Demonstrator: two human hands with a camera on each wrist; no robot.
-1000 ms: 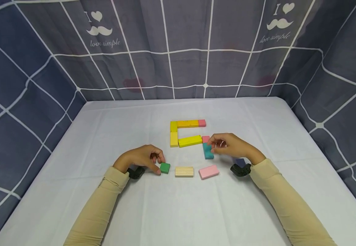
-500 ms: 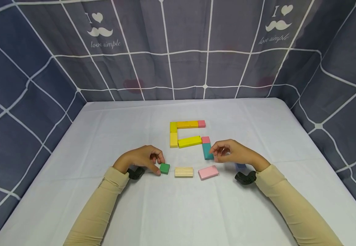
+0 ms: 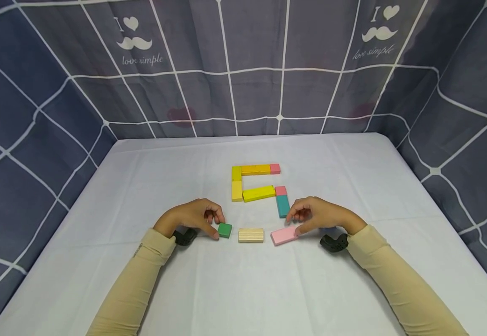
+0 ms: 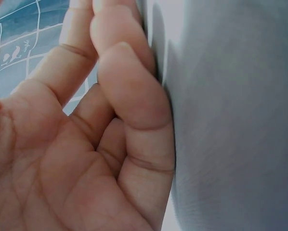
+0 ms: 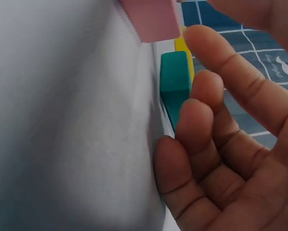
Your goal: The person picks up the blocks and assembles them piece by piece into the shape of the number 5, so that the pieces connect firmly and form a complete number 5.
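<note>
On the far left a beige sleeve (image 3: 136, 280) runs up to the left hand (image 3: 193, 217), lying low over the white tablecloth (image 3: 209, 289), its fingers loosely bent with nothing in their grasp, the black wrist camera (image 3: 186, 236) slung beneath. Right at its thumb sits the green block (image 3: 224, 230), flat on the cloth; whether thumb and block touch, I can't tell. Next, farther back, 2 yellow blocks (image 3: 236, 184) stand end to end in a column. Nearer, here's a ribbed wooden block (image 3: 250, 235), well apart from both hands. Off the column run 2 bars, an amber block (image 3: 256, 170) at the back and a bright yellow block (image 3: 258, 193) in front, slightly askew, each with a small pink block at its right end. A teal block (image 3: 283, 206) extends toward the person from the front one. Below it lies the larger pink block (image 3: 283, 236), set at a slant, and there's the right hand (image 3: 321, 215) at its right end! Thumb and index part around that end, loose rather than gripping, other fingers softly curled; contact is unclear. Last, a blue block (image 3: 330, 230) peeks out, mostly hidden beneath the right wrist.
</note>
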